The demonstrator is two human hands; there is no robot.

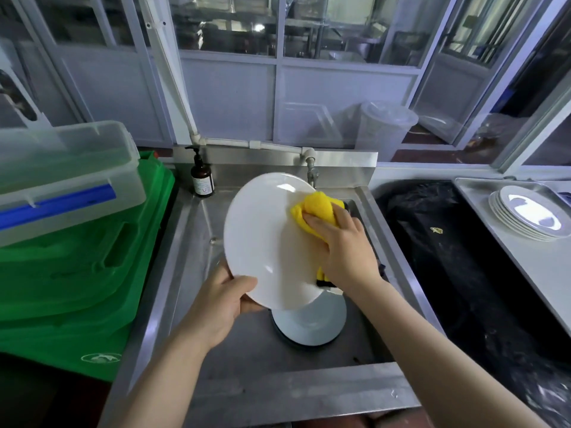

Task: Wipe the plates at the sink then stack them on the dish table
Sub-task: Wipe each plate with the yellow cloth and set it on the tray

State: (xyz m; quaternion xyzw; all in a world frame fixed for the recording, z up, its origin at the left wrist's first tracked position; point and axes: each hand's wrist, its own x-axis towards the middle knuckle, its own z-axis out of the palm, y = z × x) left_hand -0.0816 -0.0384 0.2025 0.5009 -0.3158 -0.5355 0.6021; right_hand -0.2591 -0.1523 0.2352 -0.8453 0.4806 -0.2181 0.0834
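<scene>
A white plate [262,239] is held tilted above the steel sink [191,242]. My left hand [222,304] grips its lower rim, thumb on the face. My right hand [343,245] presses a yellow cloth [318,208] against the plate's right side, fingers curled round the cloth. Under the held plate, more white plates [309,322] lie in the sink basin. On the steel dish table [540,267] at the right sits a stack of several plates [528,211].
A brown pump bottle [202,177] stands at the sink's back left, a tap [312,171] behind the plate. Green bins [77,273] with a clear lidded box [61,177] fill the left. A bin lined with a black bag [448,257] lies between sink and dish table.
</scene>
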